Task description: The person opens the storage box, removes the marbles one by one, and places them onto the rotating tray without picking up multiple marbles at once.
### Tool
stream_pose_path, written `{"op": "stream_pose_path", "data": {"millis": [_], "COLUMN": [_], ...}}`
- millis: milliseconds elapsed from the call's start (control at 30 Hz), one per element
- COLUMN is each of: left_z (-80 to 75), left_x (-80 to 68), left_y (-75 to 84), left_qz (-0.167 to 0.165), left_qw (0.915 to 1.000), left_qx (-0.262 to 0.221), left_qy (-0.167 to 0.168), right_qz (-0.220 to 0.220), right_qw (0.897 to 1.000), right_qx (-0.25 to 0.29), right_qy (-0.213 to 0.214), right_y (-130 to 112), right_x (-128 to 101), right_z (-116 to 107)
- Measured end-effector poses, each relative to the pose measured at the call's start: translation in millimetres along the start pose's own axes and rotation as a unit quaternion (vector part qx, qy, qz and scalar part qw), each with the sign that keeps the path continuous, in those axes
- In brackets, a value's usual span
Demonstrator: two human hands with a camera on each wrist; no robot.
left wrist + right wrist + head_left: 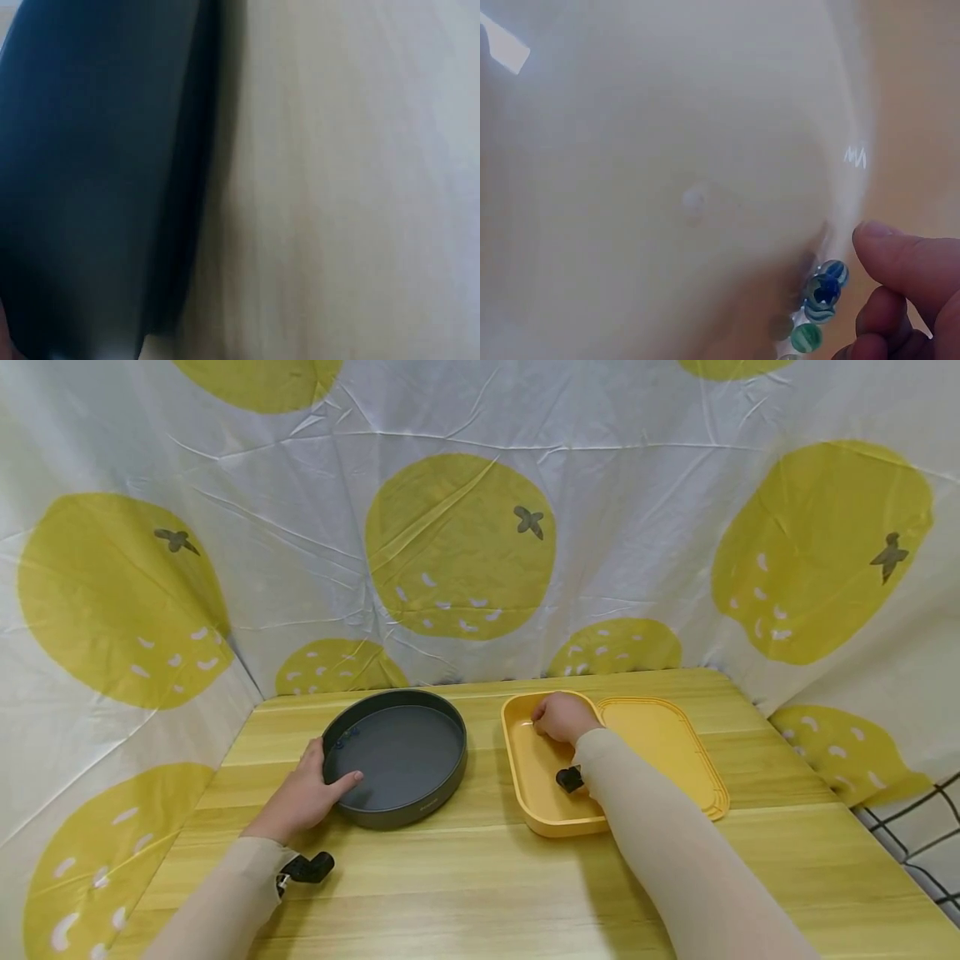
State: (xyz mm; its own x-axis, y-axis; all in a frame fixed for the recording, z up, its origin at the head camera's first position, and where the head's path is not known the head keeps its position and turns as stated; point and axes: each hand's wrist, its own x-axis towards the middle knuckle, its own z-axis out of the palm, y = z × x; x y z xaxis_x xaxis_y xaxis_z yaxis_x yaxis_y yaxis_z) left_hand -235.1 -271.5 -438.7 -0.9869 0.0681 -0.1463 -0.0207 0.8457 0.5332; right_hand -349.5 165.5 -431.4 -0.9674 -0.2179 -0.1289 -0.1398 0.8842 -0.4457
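My left hand [303,795] holds the near-left rim of a dark grey round pan [420,793], thumb inside the rim and fingers outside. Small blue marbles [343,742] lie in the pan by that hand. The left wrist view is blurred and shows only the pan's wall [97,187] on the wooden table [337,187]. My right hand [561,717] is inside the yellow tray [525,777] at its far edge, fingers curled. In the right wrist view its fingertips [900,247] hover beside several blue and green glass marbles [821,296] against the tray's wall; nothing shows between thumb and fingers.
A flat yellow lid or second tray [667,747] lies right of the yellow tray, touching it. A white cloth with yellow fruit prints [457,543] walls in the table at the back and both sides. The table's front [465,893] is bare wood.
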Motion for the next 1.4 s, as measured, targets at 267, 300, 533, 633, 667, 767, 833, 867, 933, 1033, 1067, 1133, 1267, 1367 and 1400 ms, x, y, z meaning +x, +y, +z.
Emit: {"op": "stream_pose_path", "data": {"millis": [267,300,533,633,667,767,833,867,933,1033,1067,1133,1267,1367,1400], "left_z": [-5.8,-6.3,-6.0,-4.1,-3.5,-1.6,-0.4,0.3,1.6,3.1,3.5,4.2,5.0,5.3,5.3], "left_x": [3.0,3.7,6.9,7.2,7.1,7.1,7.3,7.6,8.0,9.0,9.3,9.8,10.6,11.2,11.3], "left_y": [3.1,3.8,8.7,9.4,9.4,9.2,8.9,8.7,8.4,7.7,7.6,7.7,8.5,8.0,7.7], "left_qz": [0.006,0.009,0.019,0.018,0.017,0.015,0.015,0.016,0.018,0.021,0.022,0.024,0.028,0.028,0.028], "left_qw": [0.9998,0.9998,0.9992,0.9991,0.9991,0.9992,0.9993,0.9992,0.9992,0.9992,0.9992,0.9991,0.9990,0.9989,0.9988], "left_qx": [0.006,0.005,0.021,0.025,0.025,0.023,0.022,0.022,0.021,0.018,0.017,0.016,0.021,0.027,0.029], "left_qy": [0.015,0.019,0.030,0.028,0.028,0.028,0.028,0.028,0.028,0.030,0.030,0.031,0.028,0.028,0.028], "right_qz": [0.000,0.003,-0.003,-0.002,-0.005,0.000,-0.006,-0.009,-0.016,-0.036,-0.042,-0.054,-0.071,-0.083,-0.087], "right_qw": [0.999,0.998,0.996,0.995,0.994,0.991,0.991,0.992,0.992,0.993,0.994,0.995,0.995,0.993,0.993], "right_qx": [0.050,0.061,0.084,0.104,0.107,0.132,0.130,0.129,0.122,0.103,0.097,0.079,0.071,0.077,0.082], "right_qy": [-0.001,-0.003,0.001,0.004,0.005,0.005,0.011,0.015,0.023,0.033,0.033,0.032,0.018,0.009,0.008], "right_y": [-0.2,-0.2,-6.7,-12.2,-14.2,-21.3,-27.1,-30.5,-38.2,-52.5,-58.0,-69.7,-93.7,-110.9,-116.0], "right_x": [-0.1,-0.2,-2.4,-2.6,-2.4,-2.5,-2.5,-2.6,-2.8,-2.8,-2.7,-2.2,-1.9,-1.2,-0.6], "right_z": [-3.6,-4.3,-12.5,-17.1,-18.6,-22.4,-24.6,-25.4,-26.9,-27.2,-26.9,-25.7,-22.0,-18.0,-16.1]}}
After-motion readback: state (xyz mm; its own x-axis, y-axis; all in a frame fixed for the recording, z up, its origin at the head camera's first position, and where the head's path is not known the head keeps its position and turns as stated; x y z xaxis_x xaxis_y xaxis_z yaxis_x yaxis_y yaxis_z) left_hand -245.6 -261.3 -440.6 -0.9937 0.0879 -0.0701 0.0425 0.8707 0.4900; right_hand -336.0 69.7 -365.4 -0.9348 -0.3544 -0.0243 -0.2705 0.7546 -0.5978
